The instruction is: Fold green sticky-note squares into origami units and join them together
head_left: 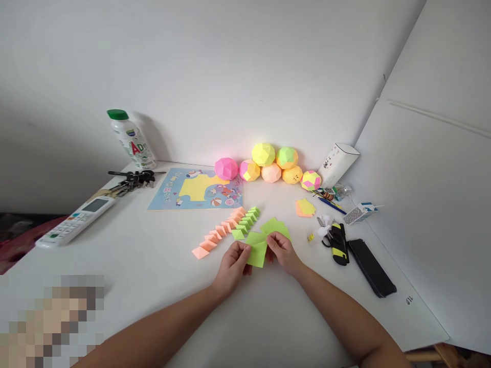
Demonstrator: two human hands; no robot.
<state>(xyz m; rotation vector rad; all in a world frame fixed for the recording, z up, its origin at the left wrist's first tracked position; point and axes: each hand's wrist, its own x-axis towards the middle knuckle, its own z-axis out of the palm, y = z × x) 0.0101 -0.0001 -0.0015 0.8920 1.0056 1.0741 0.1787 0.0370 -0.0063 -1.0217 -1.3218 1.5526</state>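
Note:
Between both hands, just above the table, is a square sheet of green paper (pixel 256 251). My left hand (pixel 232 266) is closed on its left edge, thumb on top. At its upper right edge, my right hand (pixel 283 251) pinches it. Behind the sheet lie more green paper squares (pixel 276 226), partly covered by the held sheet and my right hand. To the left runs a slanting row of folded orange paper pieces (pixel 218 233), with a shorter row of folded green pieces (pixel 245 223) beside it.
Several faceted paper balls (pixel 271 173) stand against the wall beside a blue picture sheet (pixel 161 197). A bottle (pixel 132 140), keys (pixel 134 180) and a remote control (pixel 76 221) are at left. At right lie orange-yellow paper squares (pixel 306 207), a black-and-yellow cutter (pixel 339 245) and a black phone-like case (pixel 372 268).

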